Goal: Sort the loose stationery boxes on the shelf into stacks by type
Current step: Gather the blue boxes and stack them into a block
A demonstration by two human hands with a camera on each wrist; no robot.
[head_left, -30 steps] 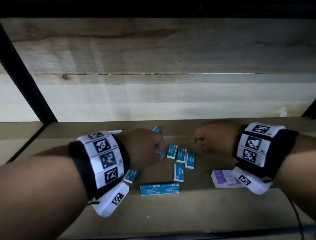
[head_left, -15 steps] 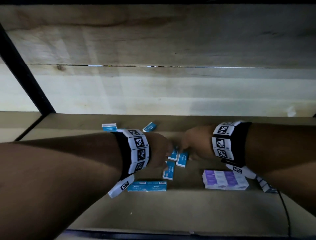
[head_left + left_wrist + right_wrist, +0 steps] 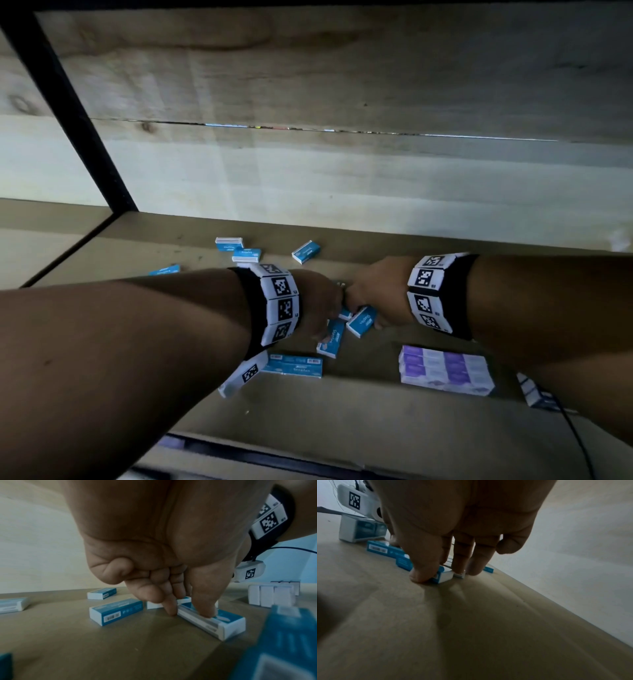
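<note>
Left wrist view: the left hand (image 3: 154, 561) pinches a blue staple box (image 3: 212, 620) lying flat on the shelf (image 3: 120, 649), thumb on its top, a fingertip (image 3: 169, 608) at its near side. The right hand (image 3: 453, 527) pinches a second blue staple box (image 3: 442, 574) between thumb and fingers, beside the first. More blue boxes (image 3: 306, 251) lie scattered behind; a stacked blue pair (image 3: 294, 366) sits nearer the front edge, and purple boxes (image 3: 445, 370) stand stacked to the right.
</note>
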